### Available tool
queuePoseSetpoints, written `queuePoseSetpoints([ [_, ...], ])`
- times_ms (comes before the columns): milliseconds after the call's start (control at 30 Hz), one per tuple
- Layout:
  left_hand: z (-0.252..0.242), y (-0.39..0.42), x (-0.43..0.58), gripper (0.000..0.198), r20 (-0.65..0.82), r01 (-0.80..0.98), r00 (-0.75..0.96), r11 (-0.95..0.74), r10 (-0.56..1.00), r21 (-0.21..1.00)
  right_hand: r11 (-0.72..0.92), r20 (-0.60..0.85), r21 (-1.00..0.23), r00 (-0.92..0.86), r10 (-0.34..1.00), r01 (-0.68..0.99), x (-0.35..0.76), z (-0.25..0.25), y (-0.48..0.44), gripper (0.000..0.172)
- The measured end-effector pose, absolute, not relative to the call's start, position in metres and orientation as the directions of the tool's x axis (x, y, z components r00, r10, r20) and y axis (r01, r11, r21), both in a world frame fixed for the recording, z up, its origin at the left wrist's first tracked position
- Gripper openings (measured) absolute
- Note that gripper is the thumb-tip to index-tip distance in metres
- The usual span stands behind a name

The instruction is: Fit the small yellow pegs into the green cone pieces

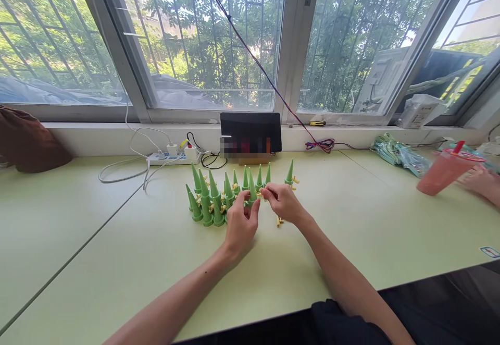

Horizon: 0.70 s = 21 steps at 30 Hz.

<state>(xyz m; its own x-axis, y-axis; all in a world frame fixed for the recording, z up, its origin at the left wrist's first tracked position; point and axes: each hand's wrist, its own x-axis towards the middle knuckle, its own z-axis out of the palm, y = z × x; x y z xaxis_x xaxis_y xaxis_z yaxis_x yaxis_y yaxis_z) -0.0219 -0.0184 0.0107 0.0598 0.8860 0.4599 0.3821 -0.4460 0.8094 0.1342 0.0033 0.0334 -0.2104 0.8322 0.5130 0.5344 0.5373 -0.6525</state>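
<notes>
My left hand is closed round a green cone with a pointed tip, held upright above the table. Beside it, my right hand pinches a small yellow piece against the cone's side; the fingers hide most of this piece. Several more green cones stand close together to the left and behind my hands, many with small yellow parts on them. One separate cone stands behind my right hand. A loose yellow piece lies on the table below my right wrist.
A dark tablet leans at the windowsill behind the cones. A power strip with white cables lies left of it. To the right are plastic-wrapped green items and a red drink cup, with another person's hand beside it.
</notes>
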Motion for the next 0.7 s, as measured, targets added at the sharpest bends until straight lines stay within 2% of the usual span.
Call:
queuePoseSetpoints([
  [433, 0.0142, -0.0205, -0.0215, 0.027, 0.448, 0.378, 0.079, -0.443, 0.891, 0.813, 0.534, 0.514, -0.638, -0.210, 0.832, 0.554, 0.1325, 0.0322, 0.0037, 0.045],
  [600, 0.0138, -0.0179, -0.0219, 0.027, 0.466, 0.388, 0.055, -0.449, 0.883, 0.805, 0.542, 0.531, -0.652, -0.191, 0.826, 0.531, 0.1325, 0.0341, 0.0026, 0.041],
  [700, 0.0133, -0.0164, -0.0221, 0.027, 0.456, 0.392, 0.035, -0.431, 0.889, 0.812, 0.556, 0.537, -0.677, -0.192, 0.821, 0.482, 0.1321, 0.0354, 0.0014, 0.028],
])
